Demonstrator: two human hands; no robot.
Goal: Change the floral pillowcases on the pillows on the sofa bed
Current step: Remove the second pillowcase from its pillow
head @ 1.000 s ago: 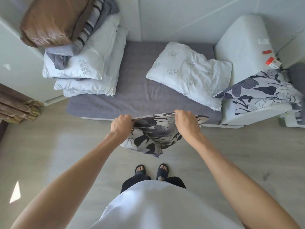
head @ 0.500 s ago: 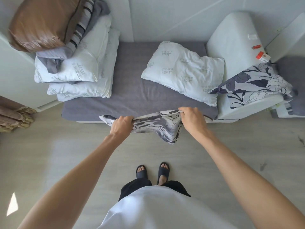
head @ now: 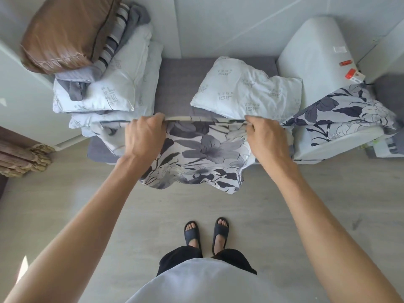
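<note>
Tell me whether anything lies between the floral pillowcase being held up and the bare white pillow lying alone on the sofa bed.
Nothing visible does. The left hand and right hand grip the floral pillowcase by its top edge, directly in front of the bare white pillow; only open grey sofa bed surface shows around that pillow.
</note>
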